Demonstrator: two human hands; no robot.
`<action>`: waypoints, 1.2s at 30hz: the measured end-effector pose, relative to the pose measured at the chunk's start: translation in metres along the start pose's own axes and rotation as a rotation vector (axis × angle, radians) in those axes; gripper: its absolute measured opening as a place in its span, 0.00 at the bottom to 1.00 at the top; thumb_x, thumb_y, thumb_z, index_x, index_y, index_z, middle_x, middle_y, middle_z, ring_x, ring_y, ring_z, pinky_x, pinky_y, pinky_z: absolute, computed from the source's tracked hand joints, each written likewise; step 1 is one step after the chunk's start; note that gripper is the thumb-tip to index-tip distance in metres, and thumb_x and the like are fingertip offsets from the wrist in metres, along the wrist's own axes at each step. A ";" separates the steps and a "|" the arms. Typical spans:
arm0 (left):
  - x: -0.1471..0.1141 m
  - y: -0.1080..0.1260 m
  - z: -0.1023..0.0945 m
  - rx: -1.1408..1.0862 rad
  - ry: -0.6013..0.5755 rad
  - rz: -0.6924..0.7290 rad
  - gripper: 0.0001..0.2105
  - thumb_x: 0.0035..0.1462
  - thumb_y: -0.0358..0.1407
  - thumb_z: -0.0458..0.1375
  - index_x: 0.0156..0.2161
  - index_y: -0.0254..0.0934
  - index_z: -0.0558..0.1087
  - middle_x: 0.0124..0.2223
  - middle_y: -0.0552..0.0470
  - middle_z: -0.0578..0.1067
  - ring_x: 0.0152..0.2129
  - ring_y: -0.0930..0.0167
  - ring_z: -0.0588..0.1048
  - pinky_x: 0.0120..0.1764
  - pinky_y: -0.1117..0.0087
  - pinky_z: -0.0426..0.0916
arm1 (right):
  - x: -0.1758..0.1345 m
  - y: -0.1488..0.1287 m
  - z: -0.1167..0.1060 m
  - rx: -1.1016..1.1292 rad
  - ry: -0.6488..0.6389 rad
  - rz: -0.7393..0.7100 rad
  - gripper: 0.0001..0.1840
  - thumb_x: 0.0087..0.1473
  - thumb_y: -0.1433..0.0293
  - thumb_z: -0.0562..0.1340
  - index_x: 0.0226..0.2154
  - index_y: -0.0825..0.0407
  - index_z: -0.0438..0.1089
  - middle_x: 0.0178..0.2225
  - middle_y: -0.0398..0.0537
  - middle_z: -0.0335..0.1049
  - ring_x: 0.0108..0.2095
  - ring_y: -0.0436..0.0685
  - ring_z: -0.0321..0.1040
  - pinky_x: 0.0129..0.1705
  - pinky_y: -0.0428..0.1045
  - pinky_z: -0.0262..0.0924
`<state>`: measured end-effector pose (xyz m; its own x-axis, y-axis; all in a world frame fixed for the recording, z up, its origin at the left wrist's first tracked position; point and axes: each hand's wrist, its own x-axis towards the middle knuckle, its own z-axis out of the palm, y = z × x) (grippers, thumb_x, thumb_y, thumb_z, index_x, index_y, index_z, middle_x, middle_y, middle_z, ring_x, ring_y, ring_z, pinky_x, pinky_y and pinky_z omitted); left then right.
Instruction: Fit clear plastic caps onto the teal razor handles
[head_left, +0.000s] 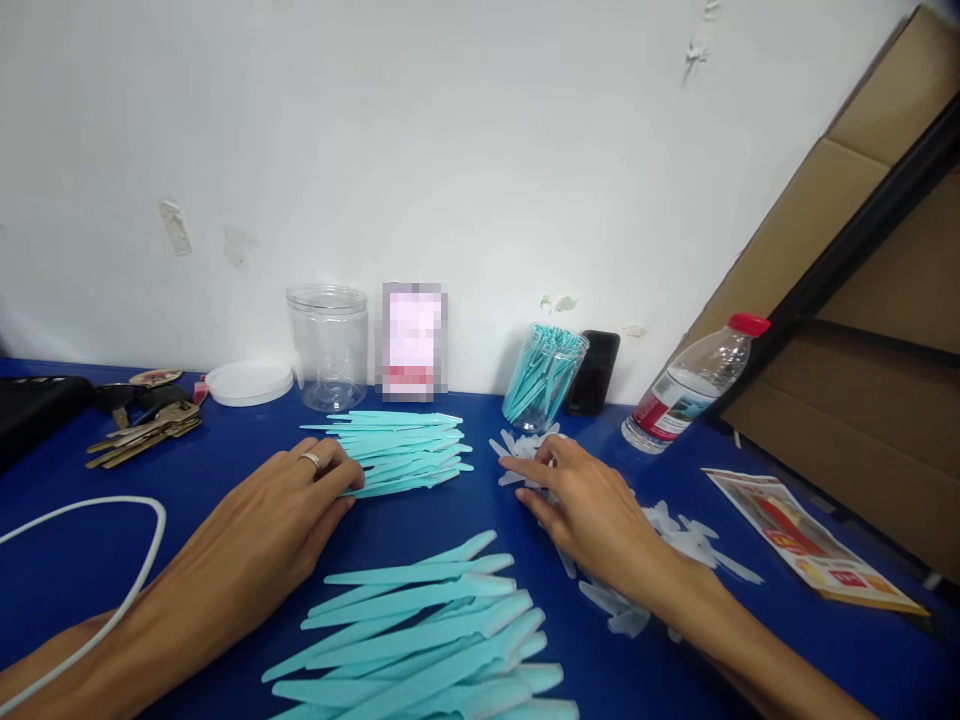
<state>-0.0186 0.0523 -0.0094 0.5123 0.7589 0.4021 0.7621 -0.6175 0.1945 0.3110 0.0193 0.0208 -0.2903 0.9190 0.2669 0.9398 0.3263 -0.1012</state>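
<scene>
My left hand (300, 505) is closed at the handle ends of a pile of turquoise eyebrow razors (405, 445); its thumb and forefinger pinch the end of the nearest one. A ring circles one of its fingers. My right hand (581, 495) hovers low over a scatter of translucent plastic blade caps (514, 445), thumb and forefinger apart, nothing visible between them. More caps (686, 535) lie beside and beneath the right forearm. Closer to me, a second, larger pile of the razors (442, 640) fans out, heads pointing right.
Along the wall stand an empty clear jar (330, 350), a blurred upright card (414, 345), a tilted jar of turquoise sticks (544, 380) and a black phone (596, 370). A leaning bottle (686, 390), leaflet (814, 535) and cardboard (832, 400) are right; lid (251, 382), keys (150, 435), white cable (150, 540) left.
</scene>
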 end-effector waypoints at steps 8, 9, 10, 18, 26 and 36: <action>0.002 -0.006 -0.001 -0.008 0.103 -0.005 0.10 0.68 0.37 0.51 0.37 0.42 0.74 0.40 0.49 0.76 0.34 0.62 0.75 0.39 0.62 0.65 | 0.000 0.000 -0.002 -0.137 0.008 -0.024 0.11 0.63 0.77 0.62 0.42 0.50 0.80 0.42 0.54 0.74 0.36 0.59 0.71 0.31 0.50 0.57; 0.002 -0.007 -0.002 -0.010 0.131 -0.008 0.09 0.69 0.38 0.51 0.39 0.43 0.74 0.41 0.49 0.77 0.36 0.61 0.75 0.40 0.62 0.65 | 0.000 0.000 -0.002 -0.132 0.019 -0.022 0.11 0.63 0.78 0.62 0.41 0.51 0.79 0.41 0.54 0.74 0.36 0.60 0.71 0.31 0.50 0.56; 0.002 -0.006 -0.004 -0.010 0.165 -0.011 0.09 0.70 0.38 0.51 0.41 0.43 0.73 0.43 0.49 0.77 0.39 0.61 0.76 0.41 0.62 0.65 | 0.000 0.000 -0.003 -0.124 0.034 -0.018 0.10 0.62 0.79 0.61 0.40 0.52 0.78 0.41 0.53 0.74 0.37 0.60 0.71 0.30 0.50 0.56; -0.010 0.030 -0.009 -0.379 0.076 -0.165 0.10 0.73 0.46 0.49 0.43 0.45 0.67 0.29 0.59 0.72 0.24 0.70 0.70 0.28 0.72 0.65 | -0.001 -0.007 -0.015 0.134 0.250 0.065 0.05 0.69 0.71 0.56 0.40 0.49 0.67 0.38 0.49 0.75 0.37 0.58 0.71 0.33 0.50 0.61; -0.013 0.041 -0.005 -0.500 -0.088 -0.138 0.11 0.73 0.44 0.48 0.41 0.44 0.68 0.31 0.56 0.76 0.26 0.70 0.73 0.30 0.73 0.70 | -0.003 -0.026 -0.016 0.820 0.182 0.221 0.10 0.58 0.60 0.68 0.32 0.49 0.75 0.32 0.45 0.73 0.30 0.55 0.66 0.28 0.48 0.59; -0.009 0.045 -0.016 -0.710 -0.210 -0.135 0.14 0.74 0.44 0.47 0.40 0.43 0.71 0.32 0.53 0.80 0.27 0.69 0.77 0.30 0.72 0.73 | -0.007 -0.036 0.001 0.900 -0.014 0.195 0.07 0.61 0.65 0.65 0.32 0.49 0.74 0.30 0.42 0.72 0.32 0.55 0.68 0.34 0.49 0.61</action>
<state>0.0050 0.0142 0.0103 0.5514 0.8171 0.1684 0.4217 -0.4472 0.7888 0.2792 0.0015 0.0217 -0.1494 0.9764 0.1559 0.4790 0.2094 -0.8525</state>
